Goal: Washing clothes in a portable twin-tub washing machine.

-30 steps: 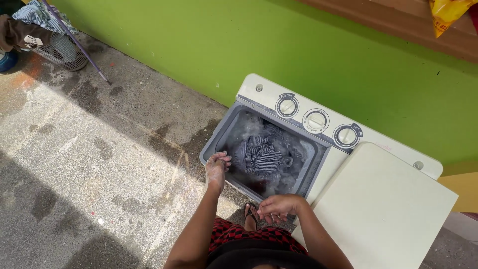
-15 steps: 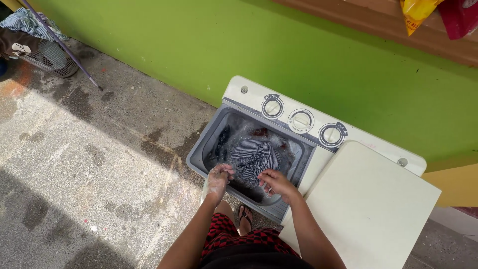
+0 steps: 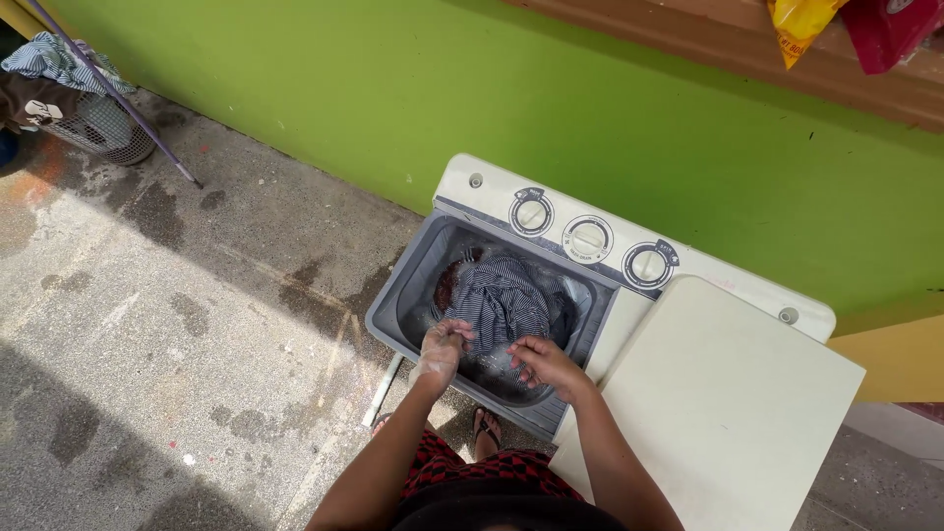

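Green wall backed a twin-tub washing machine [image 3: 688, 334] on wet concrete. Both hands hung over its open tub at six o'clock: the sudsy left hand [image 3: 440, 352] curled loosely, the right hand [image 3: 544, 362] half-closed; whether either gripped anything, I couldn't tell. Striped cloth [image 3: 501, 300] lay soaking just beyond, at twelve o'clock.

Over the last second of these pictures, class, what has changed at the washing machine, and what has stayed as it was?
Both hands moved forward and down into the open tub: the soapy left hand came off the rim, and the right hand came from in front of the body; both now sit at the soapy water beside the striped cloth, which has shifted in the tub. The three dials and the closed cream lid are unchanged.
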